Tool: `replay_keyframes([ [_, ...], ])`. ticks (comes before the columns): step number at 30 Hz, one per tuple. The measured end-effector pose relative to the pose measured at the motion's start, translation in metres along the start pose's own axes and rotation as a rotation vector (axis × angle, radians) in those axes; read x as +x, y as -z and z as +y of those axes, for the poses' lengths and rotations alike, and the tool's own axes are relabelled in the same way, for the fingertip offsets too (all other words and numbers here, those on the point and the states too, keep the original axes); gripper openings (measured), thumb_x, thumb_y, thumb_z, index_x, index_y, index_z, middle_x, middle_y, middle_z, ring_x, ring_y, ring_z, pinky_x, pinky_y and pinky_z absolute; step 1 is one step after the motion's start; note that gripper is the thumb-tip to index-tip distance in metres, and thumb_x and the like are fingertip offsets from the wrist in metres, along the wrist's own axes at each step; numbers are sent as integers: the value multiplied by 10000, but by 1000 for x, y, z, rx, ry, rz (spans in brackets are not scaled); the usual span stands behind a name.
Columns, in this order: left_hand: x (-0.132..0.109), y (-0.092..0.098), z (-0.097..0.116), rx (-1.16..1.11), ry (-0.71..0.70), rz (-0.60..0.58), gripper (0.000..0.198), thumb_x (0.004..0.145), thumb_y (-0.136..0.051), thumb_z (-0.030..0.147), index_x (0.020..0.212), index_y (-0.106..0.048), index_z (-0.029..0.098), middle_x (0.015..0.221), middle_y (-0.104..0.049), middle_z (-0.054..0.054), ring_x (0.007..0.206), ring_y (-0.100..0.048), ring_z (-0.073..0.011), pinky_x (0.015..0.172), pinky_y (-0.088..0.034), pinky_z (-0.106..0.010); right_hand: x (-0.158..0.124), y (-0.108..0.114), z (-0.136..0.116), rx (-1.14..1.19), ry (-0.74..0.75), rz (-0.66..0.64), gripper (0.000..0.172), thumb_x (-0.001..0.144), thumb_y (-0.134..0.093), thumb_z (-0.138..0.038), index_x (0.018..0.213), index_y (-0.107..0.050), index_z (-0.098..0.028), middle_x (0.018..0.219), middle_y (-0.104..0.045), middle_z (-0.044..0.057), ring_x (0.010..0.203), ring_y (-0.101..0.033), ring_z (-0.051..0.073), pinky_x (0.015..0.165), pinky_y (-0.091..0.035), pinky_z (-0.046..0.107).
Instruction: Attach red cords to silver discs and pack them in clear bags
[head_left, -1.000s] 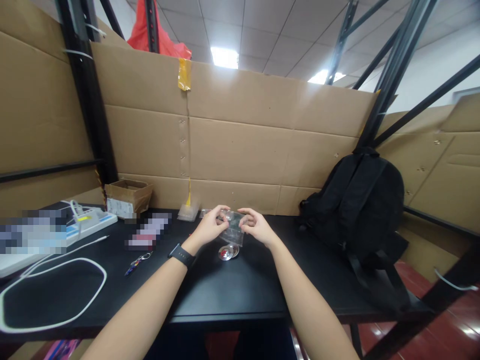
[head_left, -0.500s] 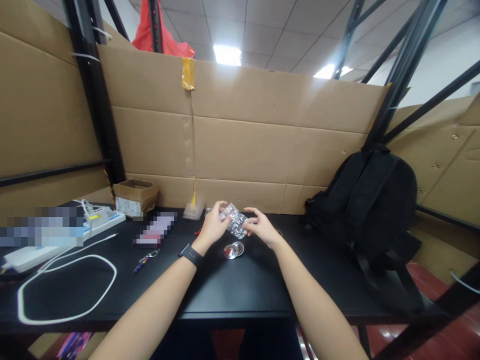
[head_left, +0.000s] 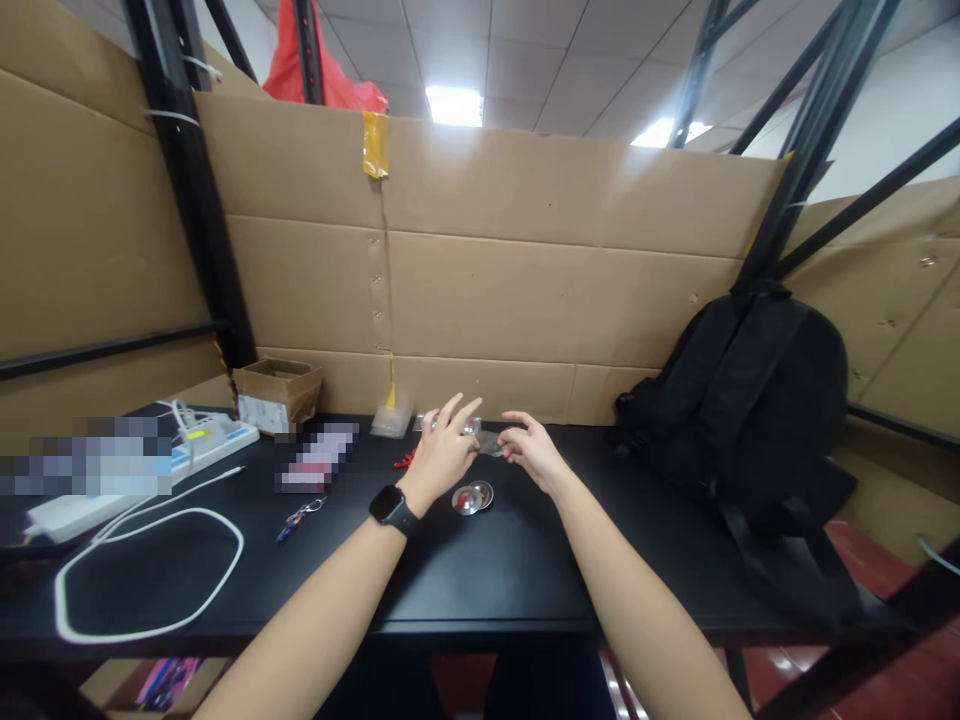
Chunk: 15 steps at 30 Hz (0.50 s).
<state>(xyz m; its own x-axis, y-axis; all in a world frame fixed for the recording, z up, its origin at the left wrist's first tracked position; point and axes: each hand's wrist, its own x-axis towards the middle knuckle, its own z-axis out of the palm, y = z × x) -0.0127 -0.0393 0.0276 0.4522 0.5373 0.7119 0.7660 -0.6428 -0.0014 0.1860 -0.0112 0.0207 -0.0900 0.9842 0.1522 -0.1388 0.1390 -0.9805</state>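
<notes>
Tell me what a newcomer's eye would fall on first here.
The two bare forearms reaching to mid-table, where the left hand and right hand meet at a small crumpled clear plastic bag, just above two shiny round metal discs on the black table. Next, the bulky black fabric backpack at the table's right end, before the brown cardboard wall.

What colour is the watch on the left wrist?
The watch is black; head view.

light: bright, from ceiling panels [head_left: 454, 105] | glare: panels blown out | edges: wide-angle bending | blur: pixelated patches left
</notes>
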Motion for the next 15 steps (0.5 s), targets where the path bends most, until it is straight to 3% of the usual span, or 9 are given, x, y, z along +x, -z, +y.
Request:
replay_keyframes([
  [3,0,-5,-5,-31,49,2,154,833,-657,170,754,-763,249,1428,-559,-33,1397,-348,-350,1071,-301,-567,3,0,0,-9,8,22,399,792,-686,-393,1131,-542,-237,769,-660,-12,510,-593,101,425,-385,179],
  [5,2,-7,-12,-76,155,21,147,844,-651,216,762,-769,245,1293,-651,-56,1284,-471,-325,1030,-359,-525,5,2,1,-8,22,85,385,845,-616,-506,1121,-544,-248,830,-645,-6,513,-599,99,399,-372,173],
  [10,4,-4,-50,-270,444,108,217,888,-609,347,877,-780,214,924,-763,-56,865,-680,-213,827,-493,-332,8,7,1,-16,70,152,415,846,-599,-574,1110,-540,-259,871,-591,-15,523,-599,89,386,-375,161],
  [13,-2,7,-82,-225,602,218,261,894,-596,405,906,-787,227,839,-773,-42,759,-694,-209,750,-493,-303,9,8,2,-36,80,146,445,831,-610,-593,1114,-529,-259,887,-573,-16,524,-594,84,384,-377,160],
  [15,-9,14,-102,-105,669,380,314,927,-543,422,978,-778,221,946,-779,-58,814,-701,-221,785,-487,-310,10,7,4,-75,94,141,459,832,-599,-606,1119,-529,-255,907,-560,-12,525,-590,81,381,-377,162],
])
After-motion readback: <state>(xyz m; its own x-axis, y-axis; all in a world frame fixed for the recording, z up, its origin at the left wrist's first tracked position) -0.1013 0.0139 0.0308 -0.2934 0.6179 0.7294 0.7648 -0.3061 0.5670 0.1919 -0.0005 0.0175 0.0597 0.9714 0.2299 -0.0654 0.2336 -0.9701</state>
